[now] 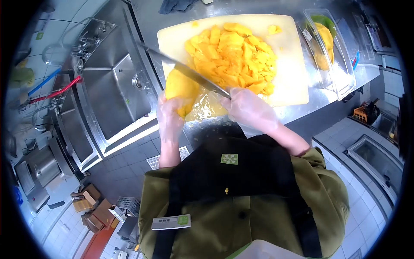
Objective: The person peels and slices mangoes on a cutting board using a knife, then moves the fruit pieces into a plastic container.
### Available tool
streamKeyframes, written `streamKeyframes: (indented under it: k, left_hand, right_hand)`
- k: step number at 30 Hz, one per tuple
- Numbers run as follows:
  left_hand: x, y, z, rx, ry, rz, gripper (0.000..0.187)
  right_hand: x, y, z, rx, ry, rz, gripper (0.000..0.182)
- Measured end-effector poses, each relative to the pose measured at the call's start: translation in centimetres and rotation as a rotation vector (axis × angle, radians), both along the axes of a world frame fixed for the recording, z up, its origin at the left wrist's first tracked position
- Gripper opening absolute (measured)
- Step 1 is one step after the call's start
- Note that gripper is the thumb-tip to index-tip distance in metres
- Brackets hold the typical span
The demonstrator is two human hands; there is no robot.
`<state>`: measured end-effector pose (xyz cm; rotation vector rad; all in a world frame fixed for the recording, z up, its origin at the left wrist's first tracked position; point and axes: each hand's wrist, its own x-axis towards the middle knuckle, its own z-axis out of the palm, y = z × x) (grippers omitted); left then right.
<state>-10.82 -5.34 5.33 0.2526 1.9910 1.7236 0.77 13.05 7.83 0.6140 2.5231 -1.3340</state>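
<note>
In the head view my left hand point(171, 114), in a clear plastic glove, grips a large peeled mango point(179, 86) over the left side of the cutting board point(293, 80). My right hand point(250, 108), gloved too, is closed round the handle of a long knife point(200, 79). Its blade points up and to the left and passes across the mango in this view. Beyond both hands, a heap of cut mango pieces point(235, 54) covers the middle of the pale board. Wet juice shines on the board between my hands.
A clear plastic container point(340, 80) with yellow and green fruit point(323, 45) stands to the right of the board. On the left is a steel sink point(114, 93). A dark cloth point(177, 5) lies at the counter's far side.
</note>
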Motion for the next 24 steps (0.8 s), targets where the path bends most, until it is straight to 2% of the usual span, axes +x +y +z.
streamKeyframes:
  k: [1,3,5,7,10,11,13,16,19,22,24]
  left_hand:
    - [0.2,-0.5,-0.4,-0.079,0.185,-0.037,0.031]
    - [0.7,-1.1,-1.1,-0.185,0.561,-0.054,0.029]
    - [1.1,-1.1,-1.0,-0.028,0.416,0.001,0.027]
    - [1.3,0.9,1.0,0.33,-0.245,0.121,0.024]
    - [0.7,0.7,-0.9,0.239,-0.248,0.02,0.022]
    - [0.7,0.5,-1.2,0.254,-0.219,-0.015,0.023]
    - [0.7,0.1,-1.5,0.288,-0.156,-0.075,0.026]
    - [1.5,-0.2,-1.8,0.349,-0.311,0.024,0.036]
    - [2.7,0.8,-0.1,0.422,-0.359,0.112,0.031]
    - [4.2,2.4,2.8,0.428,-0.314,0.248,0.03]
    - [3.7,2.5,2.5,0.367,-0.266,0.227,0.029]
  right_hand:
    - [-0.2,0.0,0.1,-0.006,-0.068,-0.033,0.037]
    - [0.2,0.8,-0.8,0.085,-0.008,0.098,0.037]
    - [0.7,0.7,-0.9,0.119,0.04,0.131,0.034]
    - [1.0,0.2,0.4,0.111,0.082,0.072,0.03]
    - [0.8,-0.6,-0.8,0.247,0.277,0.288,0.027]
    - [0.4,-0.9,-0.6,0.072,0.185,0.203,0.028]
    - [0.4,-1.0,-1.0,0.083,0.193,0.178,0.029]
    - [0.2,-1.3,-2.1,0.077,0.176,0.128,0.031]
    - [0.0,-1.5,-1.8,0.046,0.107,0.03,0.036]
    - [0.1,-0.6,-3.6,0.0,0.014,-0.024,0.04]
    - [0.0,-0.3,-3.1,-0.051,-0.051,-0.064,0.04]
